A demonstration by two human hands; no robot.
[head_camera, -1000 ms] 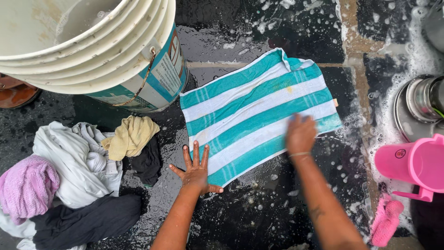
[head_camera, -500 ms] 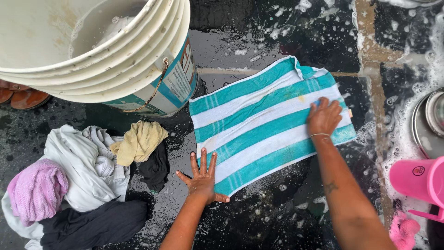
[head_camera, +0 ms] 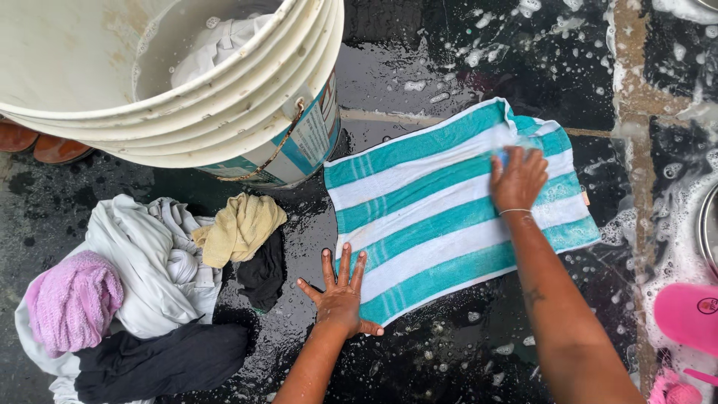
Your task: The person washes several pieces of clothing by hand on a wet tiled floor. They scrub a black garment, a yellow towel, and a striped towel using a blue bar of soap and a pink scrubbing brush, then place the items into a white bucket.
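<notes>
1. Wet dark stone floor (head_camera: 449, 359), flecked all over with soap suds, paler grout lines crossing at upper right.
2. Teal and white striped towel (head_camera: 441, 217) spread flat on that floor, just right of a stack of white buckets (head_camera: 247, 127); nearest bucket with a wire handle and a pale cloth inside.
3. Left hand (head_camera: 340, 295) palm down on the floor, fingers (head_camera: 345, 262) spread wide, tips overlapping the towel's lower left edge.
4. Right hand (head_camera: 517, 179) pressed onto the towel near its upper right corner, fingers (head_camera: 501, 168) close together and curled over something small and pale blue; what exactly, cannot tell. Thin bracelet at the wrist.
5. Compared with half a second ago: right hand shifted farther up the towel toward its far corner; a second ago lower still, near the bottom edge. Left hand planted in much the same place against the towel's edge, fingers as splayed as before.
6. Left of the towel, a heap of laundry (head_camera: 142, 299): white garments, a pink cloth (head_camera: 71, 299), a yellow cloth (head_camera: 239, 228) and dark pieces, yellow one lying just below the buckets.
7. Pink plastic jug (head_camera: 688, 314) at the right edge, near a metal vessel rim; brown shoes (head_camera: 37, 142) at the far left, beside the buckets.
</notes>
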